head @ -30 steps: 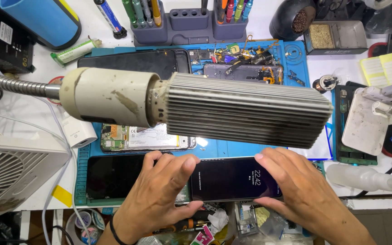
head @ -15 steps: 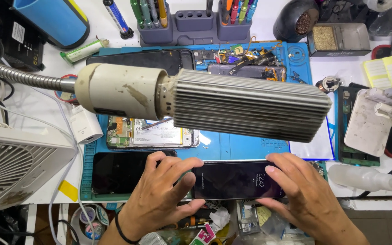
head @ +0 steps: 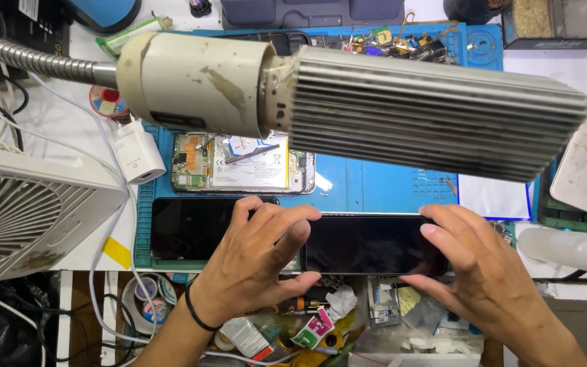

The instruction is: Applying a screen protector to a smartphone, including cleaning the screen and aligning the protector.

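Observation:
A black smartphone [head: 368,245] lies flat on the blue work mat [head: 375,183] near the front edge, its screen dark. My left hand [head: 256,261] grips its left end, fingers curled over the top edge. My right hand [head: 470,261] holds the right end, fingertips on the glass. A second dark phone [head: 195,228] lies just left of it, partly under my left hand. Behind them an opened phone [head: 242,163] shows its circuit board and battery.
A large ribbed lamp head [head: 354,102] on a gooseneck arm hangs over the mat. A white fan [head: 28,211] stands at the left, with a white charger [head: 137,153] beside it. An open drawer of clutter [head: 348,319] sits below the table edge.
The phone's screen, lit a second ago, has gone dark. The view has moved closer and lower. Both hands stay on the phone's ends, fingers shifted slightly.

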